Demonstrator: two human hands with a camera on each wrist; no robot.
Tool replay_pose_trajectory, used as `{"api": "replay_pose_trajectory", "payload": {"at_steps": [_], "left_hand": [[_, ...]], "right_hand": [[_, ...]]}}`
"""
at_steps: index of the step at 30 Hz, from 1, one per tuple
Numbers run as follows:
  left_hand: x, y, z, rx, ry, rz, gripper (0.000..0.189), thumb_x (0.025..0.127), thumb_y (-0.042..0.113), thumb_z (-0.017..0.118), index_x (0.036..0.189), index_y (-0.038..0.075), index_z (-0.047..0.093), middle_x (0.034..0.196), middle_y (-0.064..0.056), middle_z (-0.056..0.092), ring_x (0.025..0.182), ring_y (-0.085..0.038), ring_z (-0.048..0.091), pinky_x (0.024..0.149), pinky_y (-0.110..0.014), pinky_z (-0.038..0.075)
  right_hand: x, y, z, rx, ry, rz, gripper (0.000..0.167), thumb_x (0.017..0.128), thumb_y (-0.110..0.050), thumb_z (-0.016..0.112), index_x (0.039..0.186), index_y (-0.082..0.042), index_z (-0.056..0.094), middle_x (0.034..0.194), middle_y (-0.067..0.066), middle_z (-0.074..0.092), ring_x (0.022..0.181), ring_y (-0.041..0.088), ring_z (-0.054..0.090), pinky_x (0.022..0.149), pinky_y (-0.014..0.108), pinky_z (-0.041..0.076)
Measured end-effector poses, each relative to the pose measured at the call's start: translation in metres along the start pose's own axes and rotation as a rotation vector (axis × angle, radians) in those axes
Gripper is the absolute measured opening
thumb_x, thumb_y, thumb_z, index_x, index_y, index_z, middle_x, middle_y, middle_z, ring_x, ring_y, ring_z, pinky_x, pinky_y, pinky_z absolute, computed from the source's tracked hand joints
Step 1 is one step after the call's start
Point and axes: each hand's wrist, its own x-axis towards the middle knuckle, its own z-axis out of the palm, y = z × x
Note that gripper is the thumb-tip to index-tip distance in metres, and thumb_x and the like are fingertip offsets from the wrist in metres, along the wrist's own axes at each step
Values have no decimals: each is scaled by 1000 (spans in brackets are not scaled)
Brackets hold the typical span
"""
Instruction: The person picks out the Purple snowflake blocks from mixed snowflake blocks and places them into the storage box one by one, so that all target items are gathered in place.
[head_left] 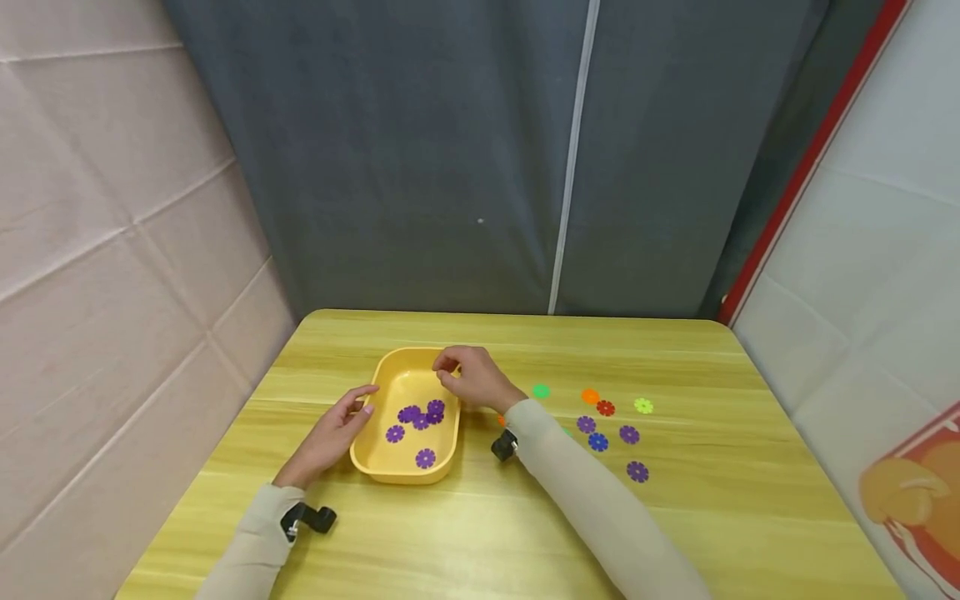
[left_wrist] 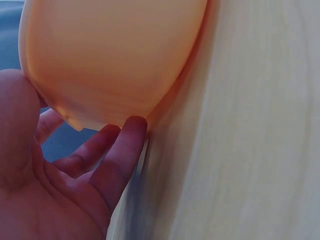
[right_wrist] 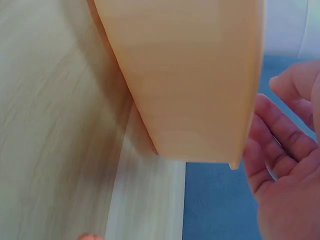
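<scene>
Several purple notched plastic discs (head_left: pixel 425 458) lie in a yellow plastic tray (head_left: pixel 405 477). My left hand (head_left: pixel 333 437) holds the tray's left rim. In the left wrist view, the left hand's fingers (left_wrist: pixel 120 165) touch the tray's outer wall, with the thumb up by the rim. Over the far right part of the tray is my right hand (head_left: pixel 476 379), fingers loosely bent. In the right wrist view, the right hand (right_wrist: pixel 287 155) stands beside the tray's rim, thumb and index finger apart, and no disc shows between them.
Right of the tray, loose discs lie on the wooden table (head_left: pixel 510 533): purple (head_left: pixel 637 472), blue (head_left: pixel 597 442), red (head_left: pixel 605 407), orange (head_left: pixel 590 396), green (head_left: pixel 541 391) and yellow-green (head_left: pixel 643 405). The right forearm partly covers some. A grey curtain (head_left: pixel 420 167) hangs behind the table.
</scene>
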Motion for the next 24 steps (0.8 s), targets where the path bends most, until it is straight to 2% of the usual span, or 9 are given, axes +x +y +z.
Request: {"api": "replay_pose_trajectory", "payload": {"at_steps": [7, 12, 19, 24], "left_hand": [[1, 0, 0, 12, 0, 0, 50, 111, 51, 50, 158, 34, 44, 142, -17, 52, 122, -31, 58, 99, -40, 51], [0, 1, 0, 26, 2, -13, 51, 111, 51, 49, 159, 34, 43, 146, -17, 51, 127, -33, 57, 104, -47, 50], [0, 2, 0, 25, -3, -14, 49, 112, 47, 49, 159, 33, 43, 144, -17, 53, 124, -32, 58, 101, -43, 52], [-1, 2, -1, 18, -4, -7, 49, 112, 47, 49, 159, 33, 44, 144, -17, 53, 124, -32, 58, 101, -43, 51]], "right_hand": [[-13, 1, -14, 24, 16, 1, 10, 102, -18, 70, 109, -14, 75, 101, -3, 74, 94, 12, 65, 88, 31, 57], [-23, 3, -24, 26, 19, -13, 16, 102, -20, 70, 113, -9, 76, 102, -4, 74, 95, 12, 65, 87, 33, 56], [-38, 3, -39, 42, 27, -12, 15, 101, -19, 71, 111, -10, 75, 102, -5, 74, 95, 13, 66, 86, 37, 56], [-50, 4, -46, 19, 33, 5, 10, 101, -20, 72, 109, -15, 75, 102, -6, 73, 96, 13, 65, 88, 41, 56]]}}
